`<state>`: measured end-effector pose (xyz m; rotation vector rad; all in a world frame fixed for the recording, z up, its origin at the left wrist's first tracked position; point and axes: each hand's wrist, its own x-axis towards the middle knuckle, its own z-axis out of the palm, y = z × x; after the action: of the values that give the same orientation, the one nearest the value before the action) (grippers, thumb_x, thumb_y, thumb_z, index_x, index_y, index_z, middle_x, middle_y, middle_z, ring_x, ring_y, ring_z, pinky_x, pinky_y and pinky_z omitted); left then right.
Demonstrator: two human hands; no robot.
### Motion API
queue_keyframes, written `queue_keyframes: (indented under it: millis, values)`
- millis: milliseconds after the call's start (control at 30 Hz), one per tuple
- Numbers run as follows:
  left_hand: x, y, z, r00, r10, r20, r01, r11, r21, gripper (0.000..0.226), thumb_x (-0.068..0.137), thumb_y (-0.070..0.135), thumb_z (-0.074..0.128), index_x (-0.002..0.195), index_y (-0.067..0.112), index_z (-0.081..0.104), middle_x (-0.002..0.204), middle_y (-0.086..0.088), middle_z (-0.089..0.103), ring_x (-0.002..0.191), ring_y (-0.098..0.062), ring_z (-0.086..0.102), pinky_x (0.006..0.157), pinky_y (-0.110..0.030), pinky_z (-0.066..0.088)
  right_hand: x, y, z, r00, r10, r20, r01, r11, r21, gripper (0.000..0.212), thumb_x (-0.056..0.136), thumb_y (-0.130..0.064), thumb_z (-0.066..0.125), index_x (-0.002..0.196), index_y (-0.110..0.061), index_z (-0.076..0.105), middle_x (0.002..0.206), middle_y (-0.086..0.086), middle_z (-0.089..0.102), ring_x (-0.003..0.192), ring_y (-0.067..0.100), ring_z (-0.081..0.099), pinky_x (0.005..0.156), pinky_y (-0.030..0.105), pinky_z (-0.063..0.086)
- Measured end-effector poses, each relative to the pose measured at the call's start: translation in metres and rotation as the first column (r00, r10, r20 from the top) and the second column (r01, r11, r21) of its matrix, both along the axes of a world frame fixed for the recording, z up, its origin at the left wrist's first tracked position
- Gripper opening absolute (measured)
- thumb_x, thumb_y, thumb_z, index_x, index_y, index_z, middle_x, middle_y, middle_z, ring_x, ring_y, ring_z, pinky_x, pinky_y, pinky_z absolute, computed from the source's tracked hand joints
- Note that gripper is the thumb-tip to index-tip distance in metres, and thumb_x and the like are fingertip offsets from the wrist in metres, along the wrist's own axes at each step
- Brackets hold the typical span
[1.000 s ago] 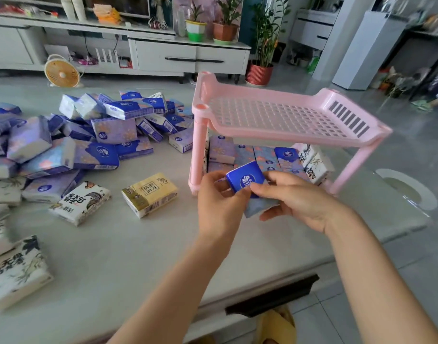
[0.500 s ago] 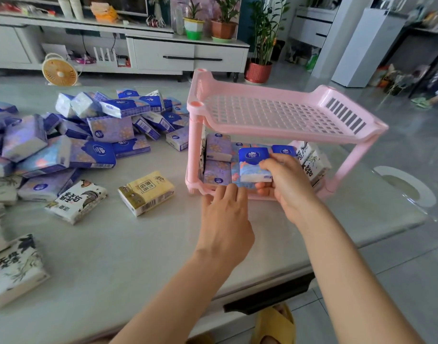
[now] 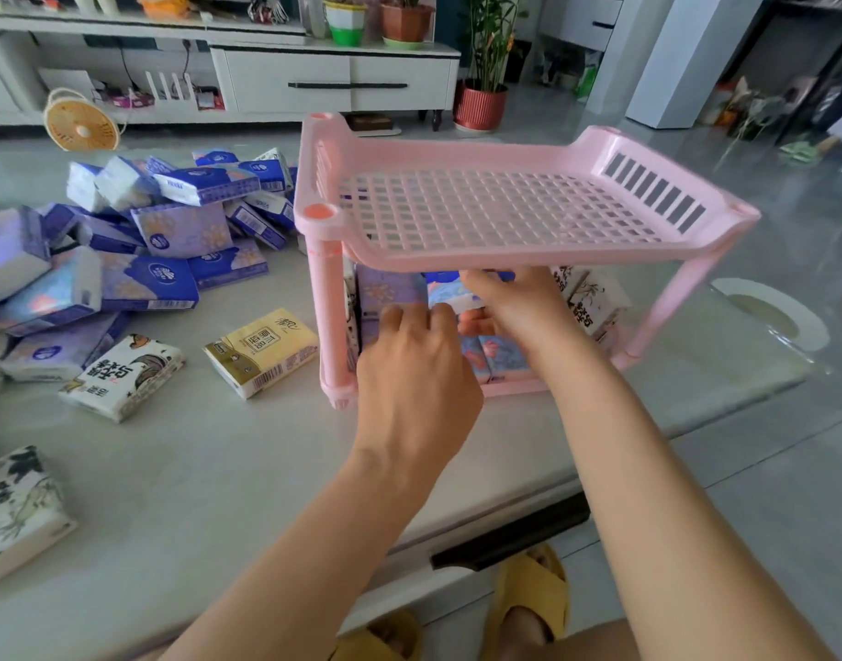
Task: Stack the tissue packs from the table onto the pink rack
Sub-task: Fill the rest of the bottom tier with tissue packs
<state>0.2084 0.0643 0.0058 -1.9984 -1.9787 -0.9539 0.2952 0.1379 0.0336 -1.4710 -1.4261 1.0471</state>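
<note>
The pink rack (image 3: 505, 250) stands on the table with two tiers; its top tier is bare. Both hands reach into the lower tier. My right hand (image 3: 529, 317) grips a blue tissue pack (image 3: 450, 291) and holds it on top of the packs standing there. Just left of it, my left hand (image 3: 416, 369) has its fingertips against the purple tissue pack (image 3: 390, 291) in the stack. White printed packs (image 3: 588, 298) stand at the tier's right end. A heap of blue and purple packs (image 3: 137, 250) lies on the table to the left.
A yellow pack (image 3: 261, 350) and a white rooster-print pack (image 3: 123, 374) lie loose left of the rack. Another white pack (image 3: 13, 512) lies at the near left. The table edge (image 3: 505, 512) runs close to my body. A small orange fan (image 3: 80, 126) stands behind the table.
My right hand carried the blue pack from in front of the rack into the lower tier. My left hand let go of it and followed up to the stacked packs.
</note>
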Motion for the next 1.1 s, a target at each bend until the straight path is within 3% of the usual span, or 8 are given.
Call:
queue_keyframes:
  millis: [67,133,200,267,433,567,867,1100]
  values:
    - [-0.002,0.007,-0.008,0.999,-0.015,-0.045,0.016,1.000,0.005,0.034,0.062,0.012,0.030,0.074,0.000,0.060,0.073,-0.018,0.059,0.067,-0.036,0.058,0.053,-0.034,0.046,0.000,0.001,-0.010,0.915,-0.058,0.400,-0.012,0.985,0.170,0.020,0.089,-0.024,0.056,0.095,-0.005,0.059,0.093,0.018,0.064,0.090,0.034,0.061,0.080,0.035,0.043]
    - [-0.004,0.012,-0.014,0.997,-0.006,-0.077,0.000,0.998,-0.068,0.052,0.068,0.018,0.026,0.099,-0.007,0.061,0.099,-0.025,0.061,0.092,-0.043,0.059,0.077,-0.046,0.050,0.002,0.002,-0.016,0.781,-0.150,0.606,-0.063,0.947,0.315,0.035,0.089,-0.028,0.057,0.114,-0.005,0.056,0.120,0.019,0.056,0.115,0.032,0.048,0.093,0.034,0.033]
    - [-0.006,0.012,-0.016,0.995,0.005,-0.100,-0.025,0.979,-0.200,0.074,0.073,0.028,0.013,0.130,-0.010,0.042,0.132,-0.029,0.045,0.126,-0.044,0.041,0.105,-0.050,0.033,0.002,0.007,-0.021,0.743,-0.106,0.660,-0.169,0.925,0.339,0.034,0.086,-0.031,0.058,0.114,-0.012,0.060,0.120,0.012,0.058,0.117,0.031,0.047,0.097,0.035,0.035]
    - [-0.010,0.010,-0.016,0.992,0.005,-0.127,-0.045,0.950,-0.309,0.088,0.068,0.035,-0.003,0.143,-0.006,0.019,0.149,-0.025,0.022,0.140,-0.037,0.018,0.115,-0.043,0.013,0.002,0.009,-0.023,0.744,0.015,0.668,-0.234,0.942,0.240,0.036,0.087,-0.033,0.058,0.120,-0.019,0.059,0.127,0.008,0.051,0.121,0.030,0.041,0.102,0.034,0.032]
    - [-0.007,0.009,-0.014,0.989,0.042,-0.145,-0.086,0.946,-0.313,0.084,0.073,0.036,-0.006,0.145,-0.002,0.012,0.153,-0.020,0.012,0.143,-0.031,0.010,0.116,-0.038,0.007,0.002,0.008,-0.021,0.727,0.162,0.667,-0.325,0.937,0.126,0.043,0.093,-0.029,0.051,0.134,-0.021,0.047,0.143,0.004,0.033,0.130,0.029,0.026,0.107,0.033,0.023]
    - [-0.005,0.011,-0.013,0.989,0.109,-0.098,-0.131,0.954,-0.268,0.063,0.085,0.032,0.021,0.137,-0.003,0.033,0.143,-0.025,0.028,0.136,-0.035,0.027,0.108,-0.039,0.028,0.001,0.013,-0.017,0.744,0.261,0.616,-0.334,0.943,0.004,0.047,0.094,-0.019,0.041,0.140,-0.025,0.036,0.147,0.000,0.024,0.131,0.026,0.017,0.108,0.033,0.017]
    - [-0.009,0.015,-0.011,0.988,0.083,-0.133,-0.126,0.923,-0.365,0.048,0.091,0.020,0.041,0.134,0.003,0.029,0.143,-0.014,0.025,0.135,-0.026,0.023,0.107,-0.031,0.024,-0.014,0.026,-0.023,0.826,0.161,0.540,-0.295,0.940,0.172,0.028,0.090,-0.020,0.054,0.116,-0.014,0.061,0.123,0.012,0.057,0.117,0.033,0.045,0.102,0.042,0.034]
    - [-0.009,0.012,-0.006,0.993,0.083,-0.081,-0.108,0.920,-0.378,0.053,0.090,0.015,0.041,0.139,0.004,0.025,0.147,-0.012,0.019,0.139,-0.024,0.017,0.113,-0.032,0.020,-0.008,0.029,-0.022,0.841,0.234,0.488,-0.338,0.931,0.136,0.033,0.095,-0.019,0.048,0.127,-0.014,0.055,0.131,0.009,0.053,0.125,0.027,0.041,0.103,0.031,0.033]
